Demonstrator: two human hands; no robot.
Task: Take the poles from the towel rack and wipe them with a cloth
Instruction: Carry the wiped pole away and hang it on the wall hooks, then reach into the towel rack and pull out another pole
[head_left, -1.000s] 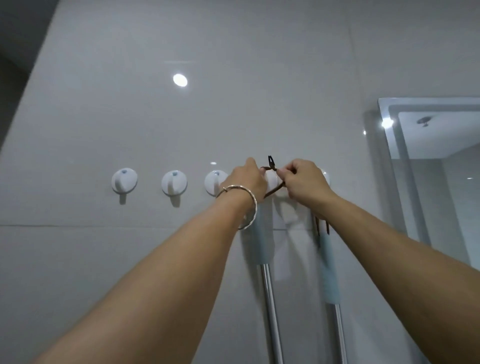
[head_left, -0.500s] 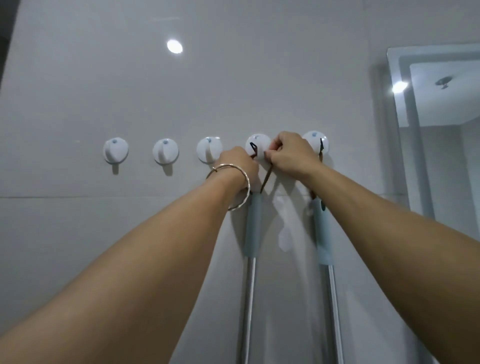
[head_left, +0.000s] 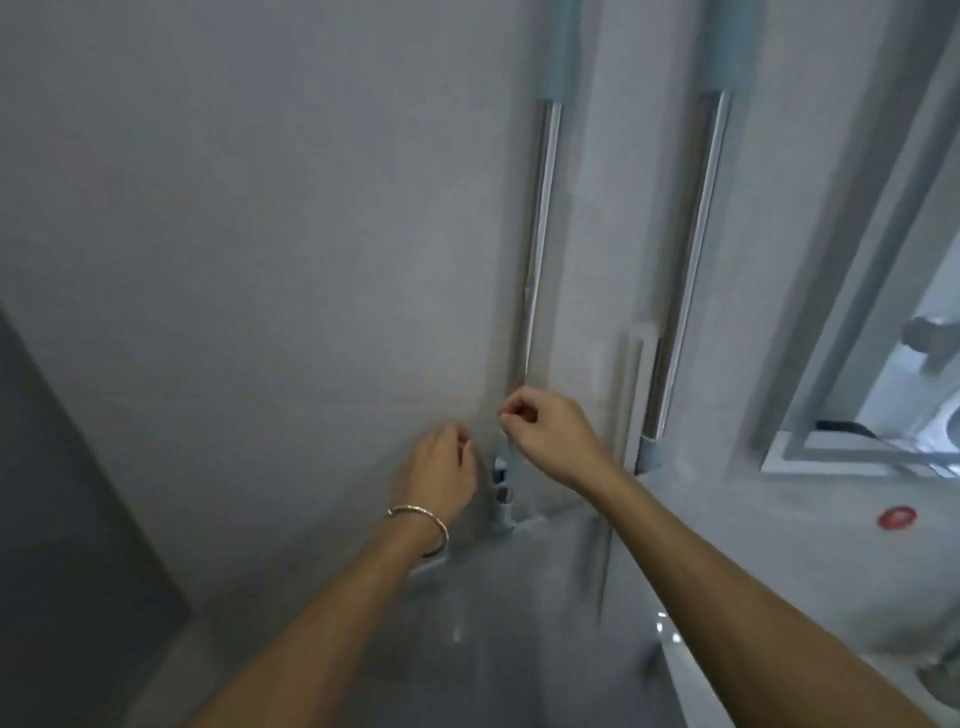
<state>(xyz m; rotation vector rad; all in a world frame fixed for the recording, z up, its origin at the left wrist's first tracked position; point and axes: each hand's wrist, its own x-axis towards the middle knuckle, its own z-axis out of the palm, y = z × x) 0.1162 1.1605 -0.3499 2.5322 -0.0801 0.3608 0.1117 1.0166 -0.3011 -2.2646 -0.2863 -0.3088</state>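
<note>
Though the frame is blurred, a dark grey flat panel shows at far left, butting against the pale grey wall that fills most of the view. Next comes the left hand, with a thin metal bangle on the wrist and fingers curled in toward the wall; can't tell if it has hold of anything. Just right of it hangs the left shiny metal pole, upright against the wall w/ a pale blue grip at the top edge of view. A grey-blue end fitting sits below it, btwn the two hands. The right hand is at that pole's lower end, thumb and forefinger drawn together in a pinch, other fingers curled. Blur hides whether it pinches the pole, sth. thin, or nothing. Then comes a narrow white upright frame piece flat on the wall. Just beside it is the right shiny metal pole, also w/ a blue grip up top, well apart from both hands. Far right is a pale-framed mirror, its frame near the right pole, so room is tight on that side. A small red round disc lies on the white surface below. Bare wall runs left of the left pole.
</note>
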